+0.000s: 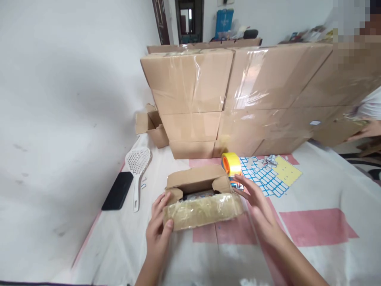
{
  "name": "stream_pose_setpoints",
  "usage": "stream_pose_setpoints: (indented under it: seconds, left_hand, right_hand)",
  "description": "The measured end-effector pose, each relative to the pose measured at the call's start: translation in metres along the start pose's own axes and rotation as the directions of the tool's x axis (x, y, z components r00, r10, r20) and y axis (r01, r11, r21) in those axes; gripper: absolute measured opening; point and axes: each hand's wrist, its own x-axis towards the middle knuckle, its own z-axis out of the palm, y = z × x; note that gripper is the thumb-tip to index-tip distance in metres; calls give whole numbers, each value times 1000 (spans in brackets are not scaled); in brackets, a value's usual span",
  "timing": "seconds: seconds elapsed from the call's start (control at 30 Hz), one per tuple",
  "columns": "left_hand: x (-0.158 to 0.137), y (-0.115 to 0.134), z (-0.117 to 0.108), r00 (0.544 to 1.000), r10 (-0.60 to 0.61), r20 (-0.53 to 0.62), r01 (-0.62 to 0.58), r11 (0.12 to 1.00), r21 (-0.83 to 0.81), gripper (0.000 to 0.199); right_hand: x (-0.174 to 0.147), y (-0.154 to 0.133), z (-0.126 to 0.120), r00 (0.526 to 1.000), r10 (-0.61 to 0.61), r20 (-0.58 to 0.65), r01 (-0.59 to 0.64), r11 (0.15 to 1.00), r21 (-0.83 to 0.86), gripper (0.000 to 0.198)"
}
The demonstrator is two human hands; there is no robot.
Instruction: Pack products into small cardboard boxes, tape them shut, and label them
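Observation:
A small cardboard box (205, 210) is in front of me with its top flaps up and clear tape over its front. Something shiny shows inside, too hidden to name. My left hand (159, 222) grips the box at its left end, thumb on the front and fingers by the side flap. At the right end, my right hand (258, 202) is open with its fingers stretched out beside the box; whether they touch it I cannot tell. Just behind those fingertips stands a yellow roll of tape (233, 163) with an orange core.
Taped cartons (193, 83) form a wall behind the table. To the left lie a white strainer (137, 167) and a black flat object (117, 191), with an open box (156, 125) farther back. Blue-outlined labels (268, 174) and a yellow sheet (287, 171) lie right. Another person's hand (369, 130) is at far right.

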Motion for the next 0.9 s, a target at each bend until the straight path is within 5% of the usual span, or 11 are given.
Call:
stream_pose_setpoints:
  seconds: [0.13, 0.27, 0.4, 0.47, 0.57, 0.7, 0.9]
  left_hand:
    - [-2, 11, 10, 968, -247, -38, 240, 963, -125, 63]
    - [6, 21, 6, 968, -250, -34, 249, 968, -34, 69]
    - [22, 27, -12, 975, 51, 217, -103, 966, 238, 56]
    - [33, 29, -21, 904, 157, 398, -296, 900, 319, 52]
    - [47, 37, -27, 814, 183, 552, -476, 755, 451, 62]
    - [48, 53, -16, 784, 176, 595, -575, 568, 589, 76]
    - [43, 55, -1, 797, 161, 582, -576, 496, 650, 63]
  right_hand:
    - [24, 2, 14, 981, 188, 44, -193, 949, 250, 70]
    - [38, -2, 24, 999, -13, 31, 4, 956, 292, 58]
    - [32, -2, 22, 983, -168, 68, 155, 974, 163, 39]
    - [33, 7, 12, 978, -119, -174, 138, 985, 105, 35]
    - [48, 34, -7, 859, 0, -511, -6, 1000, -11, 30]
    - [72, 73, -16, 923, 148, -355, -95, 982, 162, 41]
    - [72, 87, 7, 963, 185, -195, -154, 974, 167, 38]
